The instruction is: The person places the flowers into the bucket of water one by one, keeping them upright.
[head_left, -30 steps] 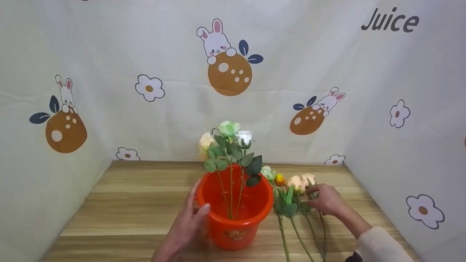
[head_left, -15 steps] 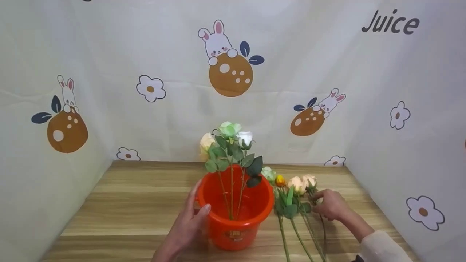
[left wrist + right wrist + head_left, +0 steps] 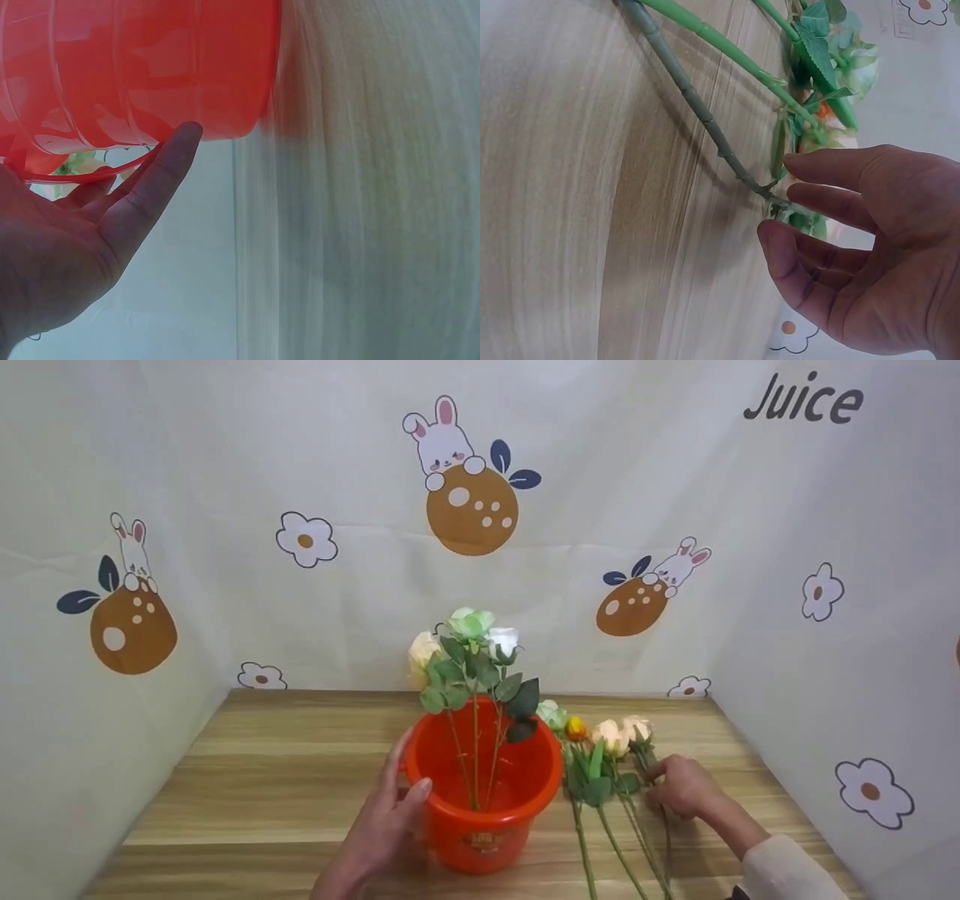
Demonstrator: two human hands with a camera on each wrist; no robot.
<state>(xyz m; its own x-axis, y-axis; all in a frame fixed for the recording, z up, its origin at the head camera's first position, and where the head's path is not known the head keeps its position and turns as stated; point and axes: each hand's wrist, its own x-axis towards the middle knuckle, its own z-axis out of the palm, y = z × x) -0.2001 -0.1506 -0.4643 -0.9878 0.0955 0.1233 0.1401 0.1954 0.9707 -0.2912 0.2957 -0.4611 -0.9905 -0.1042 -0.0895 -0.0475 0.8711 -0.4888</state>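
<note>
An orange-red bucket (image 3: 480, 840) stands upright on the wooden table, with three artificial roses, cream (image 3: 424, 651), green (image 3: 471, 622) and white (image 3: 503, 642), leaning inside. My left hand (image 3: 382, 825) holds its left side, thumb at the rim, fingers against the outer wall. In the left wrist view the fingers (image 3: 161, 176) lie by the bucket's handle (image 3: 67, 178). My right hand (image 3: 686, 787) is at the upper stem of the rightmost peach rose (image 3: 637, 729). In the right wrist view, the stem (image 3: 697, 109) runs between its parted, bent fingers.
Other artificial flowers lie right of the bucket: a pale green bloom (image 3: 552, 714), an orange-yellow tulip (image 3: 576, 729) and another peach rose (image 3: 611, 737). Their stems stretch to the table's near edge. A printed cloth (image 3: 360, 607) encloses the table (image 3: 285, 765) behind and at both sides.
My right hand has moved from beside the rightmost peach bloom slightly down along its stem. The left hand and the bucket have stayed in place.
</note>
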